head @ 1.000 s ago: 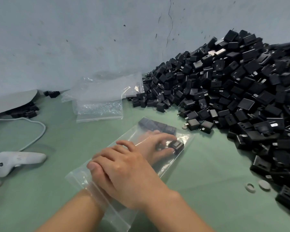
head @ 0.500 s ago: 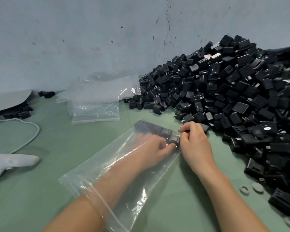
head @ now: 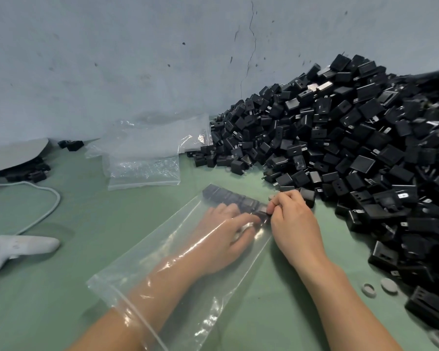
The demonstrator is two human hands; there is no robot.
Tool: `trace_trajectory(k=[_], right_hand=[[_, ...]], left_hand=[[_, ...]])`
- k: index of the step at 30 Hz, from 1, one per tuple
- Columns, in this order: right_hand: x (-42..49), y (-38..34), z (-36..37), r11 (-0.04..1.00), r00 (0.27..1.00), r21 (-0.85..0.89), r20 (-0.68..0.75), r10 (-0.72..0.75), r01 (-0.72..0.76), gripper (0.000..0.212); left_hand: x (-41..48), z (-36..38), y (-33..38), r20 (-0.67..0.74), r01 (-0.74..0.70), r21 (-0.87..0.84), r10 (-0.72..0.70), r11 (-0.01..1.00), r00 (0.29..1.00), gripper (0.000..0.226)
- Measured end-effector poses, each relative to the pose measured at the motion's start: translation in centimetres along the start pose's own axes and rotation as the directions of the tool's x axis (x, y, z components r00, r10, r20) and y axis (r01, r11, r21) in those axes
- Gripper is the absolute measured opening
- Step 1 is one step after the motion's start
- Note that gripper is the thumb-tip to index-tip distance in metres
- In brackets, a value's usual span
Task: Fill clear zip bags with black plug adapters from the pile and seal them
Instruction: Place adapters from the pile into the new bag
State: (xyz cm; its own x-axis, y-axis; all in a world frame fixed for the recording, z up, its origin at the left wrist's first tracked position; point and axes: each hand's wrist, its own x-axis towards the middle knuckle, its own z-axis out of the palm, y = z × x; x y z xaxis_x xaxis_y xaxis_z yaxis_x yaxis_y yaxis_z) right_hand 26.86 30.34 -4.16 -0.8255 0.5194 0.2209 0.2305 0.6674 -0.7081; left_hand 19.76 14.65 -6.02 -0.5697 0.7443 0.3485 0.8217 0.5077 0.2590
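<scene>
A clear zip bag lies flat on the green table, its open mouth around my left forearm. My left hand is deep inside the bag, fingers stretched toward a row of black plug adapters lined along the bag's far end. My right hand is outside the bag at its far right corner, fingertips pinching the bag's corner against the last adapter in the row. The big pile of black adapters rises to the right against the wall.
A stack of spare clear bags lies behind the bag near the wall. A white controller with a cable sits at the left edge. Two small round caps lie by the pile's near edge.
My right hand moved off my left hand to the bag's far right corner and now pinches it. My left hand stays inside the bag, pushed a little further toward the row.
</scene>
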Motion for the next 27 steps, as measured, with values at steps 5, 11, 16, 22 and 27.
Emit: trace_trajectory(k=[5, 11, 16, 22, 27], right_hand=[[0.0, 0.3, 0.0, 1.000, 1.000, -0.011, -0.008, -0.011, 0.010, 0.027], [0.1, 0.4, -0.8, 0.999, 0.998, -0.032, -0.052, 0.018, -0.020, 0.034], [-0.1, 0.8, -1.4, 0.996, 0.995, -0.042, -0.072, 0.075, -0.079, 0.033], [0.3, 1.1, -1.4, 0.992, 0.968, -0.126, -0.250, -0.012, -0.020, 0.023], [1.1, 1.4, -0.7, 0.972, 0.995, -0.226, -0.085, 0.052, -0.070, 0.061]], left_hand=[[-0.3, -0.6, 0.5, 0.059, 0.037, -0.012, -0.036, 0.999, 0.998, 0.037], [-3.5, -1.7, 0.3, 0.188, 0.034, -0.143, -0.007, 0.989, 0.982, 0.040], [-8.7, -4.9, -0.5, 0.127, -0.004, -0.118, 0.019, 0.993, 0.992, 0.036], [-13.4, -10.0, -2.5, -0.174, -0.050, -0.142, 0.025, 0.989, 0.985, 0.030], [-17.5, -9.9, -7.5, -0.233, 0.523, -0.556, -0.725, 0.646, 0.649, 0.037]])
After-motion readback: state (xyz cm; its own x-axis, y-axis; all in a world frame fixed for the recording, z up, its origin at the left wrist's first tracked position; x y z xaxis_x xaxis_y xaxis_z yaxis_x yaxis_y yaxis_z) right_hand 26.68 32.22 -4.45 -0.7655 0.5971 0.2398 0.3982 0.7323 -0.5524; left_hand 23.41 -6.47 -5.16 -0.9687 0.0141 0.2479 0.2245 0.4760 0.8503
